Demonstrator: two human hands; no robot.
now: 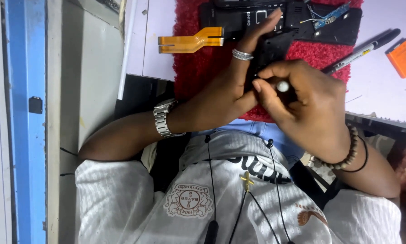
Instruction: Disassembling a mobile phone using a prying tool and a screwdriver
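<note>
1. Two hands meet over the red mat (198, 68) at the near edge of the table (384, 97). Left hand (230, 90) steadies a black phone part (271, 52); right hand (309, 106) works a small tool w/ a white round cap (282, 86) down onto it.
2. Doing this well, imo: keep the tool upright & square to the part, light downward push, turn w/ fingertips only, left hand pinning the part flat so nothing skates off the mat.
3. Left fingers: long & fairly straight, laid along the part's left edge, index reaching up to touch the black keypad phone (243, 16) behind. Ringed finger & thumb press the part. Not a closed grip, more a brace.
4. Right fingers (280, 70): curled tight, narrow, pinched round the tool shaft just under the cap. Tip hidden, can't tell what it sits in.
5. Round about: orange flex ribbon (191, 41) left on the mat's edge, black marker pen (363, 49) & orange block (404, 56) to the right, well apart from both hands. Small blue circuit strip (332, 16) lies on a black panel up top.
</note>
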